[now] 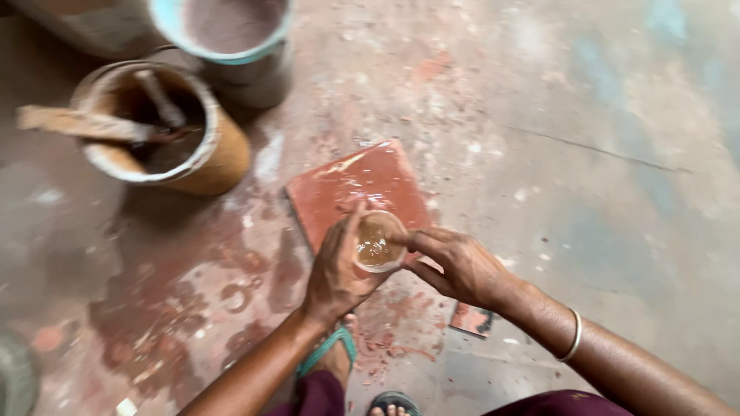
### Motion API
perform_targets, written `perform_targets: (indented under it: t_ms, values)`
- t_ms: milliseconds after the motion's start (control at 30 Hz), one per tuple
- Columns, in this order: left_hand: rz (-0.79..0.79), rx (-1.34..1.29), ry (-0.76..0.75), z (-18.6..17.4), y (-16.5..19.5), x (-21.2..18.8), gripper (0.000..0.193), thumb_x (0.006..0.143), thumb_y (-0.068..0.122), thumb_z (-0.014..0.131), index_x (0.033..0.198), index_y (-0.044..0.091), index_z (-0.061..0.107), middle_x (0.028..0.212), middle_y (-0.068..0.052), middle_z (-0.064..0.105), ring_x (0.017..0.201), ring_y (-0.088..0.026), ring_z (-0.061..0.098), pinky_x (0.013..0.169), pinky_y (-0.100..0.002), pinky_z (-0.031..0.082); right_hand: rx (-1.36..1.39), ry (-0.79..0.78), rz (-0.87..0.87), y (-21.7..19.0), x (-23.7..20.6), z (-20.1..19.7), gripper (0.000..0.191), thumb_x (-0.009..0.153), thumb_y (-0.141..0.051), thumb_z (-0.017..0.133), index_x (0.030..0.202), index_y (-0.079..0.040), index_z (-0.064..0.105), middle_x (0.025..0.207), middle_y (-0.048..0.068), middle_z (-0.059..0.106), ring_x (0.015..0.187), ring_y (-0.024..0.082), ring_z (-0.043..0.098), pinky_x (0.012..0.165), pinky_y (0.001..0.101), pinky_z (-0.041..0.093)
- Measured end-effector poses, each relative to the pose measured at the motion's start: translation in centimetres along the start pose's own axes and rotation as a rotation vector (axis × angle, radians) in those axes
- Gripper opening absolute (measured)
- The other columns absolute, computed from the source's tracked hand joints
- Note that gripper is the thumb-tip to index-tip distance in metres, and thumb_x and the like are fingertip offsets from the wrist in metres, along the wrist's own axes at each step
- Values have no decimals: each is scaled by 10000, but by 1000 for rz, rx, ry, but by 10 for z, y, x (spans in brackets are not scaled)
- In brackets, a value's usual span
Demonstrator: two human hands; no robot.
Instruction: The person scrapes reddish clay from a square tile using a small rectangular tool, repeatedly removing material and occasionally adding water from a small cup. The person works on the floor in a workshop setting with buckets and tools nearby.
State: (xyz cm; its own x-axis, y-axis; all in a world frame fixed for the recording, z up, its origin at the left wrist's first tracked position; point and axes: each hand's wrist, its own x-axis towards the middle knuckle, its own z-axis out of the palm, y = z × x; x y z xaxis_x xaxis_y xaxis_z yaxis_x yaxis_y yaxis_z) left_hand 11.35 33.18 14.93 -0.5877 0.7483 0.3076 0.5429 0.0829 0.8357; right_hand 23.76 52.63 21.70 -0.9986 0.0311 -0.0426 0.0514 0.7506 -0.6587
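Cup [377, 243] sits over the red tile [339, 192], left hand [335, 273] cupping its side, right hand [462, 266] fingers pinching its rim. Wet clay looks slippery; a tilt could spill the murky liquid.

Both arms are bare of sleeves. A thin silver bangle [572, 337] circles the right wrist. Teal flip-flops [327, 350] and dark maroon clothing [555, 404] show below.
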Motion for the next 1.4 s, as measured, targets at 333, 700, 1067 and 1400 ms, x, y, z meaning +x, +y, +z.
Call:
perform_targets:
  t_ms: [333, 700, 1067, 1400]
  values:
    - [-44, -37, -28, 8, -4, 1, 1119, 765, 292, 914, 1598, 4, 225, 1404, -217, 549, 1285, -337, 577, 1096, -441, 501, -450, -272, 746, 117, -165, 53, 630, 885, -396, 697, 1420, -124, 505, 1314, 112, 624, 1098, 253, 667, 935, 416, 576]
    - [-137, 65, 83, -21, -17, -10, 970, 772, 222, 900, 1558, 59, 356, 1403, -205, 533, 1311, -355, 569, 1065, -440, 528, -247, -11, 943, 156, -232, 129, 733, 736, -362, 852, 1316, -61, 521, 1294, 167, 595, 1199, 325, 598, 1004, 450, 522]
    - [-207, 140, 139, -31, -41, -14, 958, 752, 223, 896, 1537, 30, 381, 1432, -244, 507, 1314, -386, 548, 1056, -442, 515, 738, 196, 1122, 161, -98, 87, 335, 1006, -229, 548, 1237, -8, 647, 1041, 174, 732, 882, 253, 729, 828, 429, 663]
    - [-205, 195, 125, -44, -60, -11, 914, 748, 194, 910, 1523, 77, 442, 1424, -220, 540, 1323, -369, 567, 1081, -434, 508, 226, 237, 817, 164, 15, 119, 258, 998, -168, 633, 1168, 26, 618, 1109, 236, 727, 998, 312, 728, 838, 439, 617]
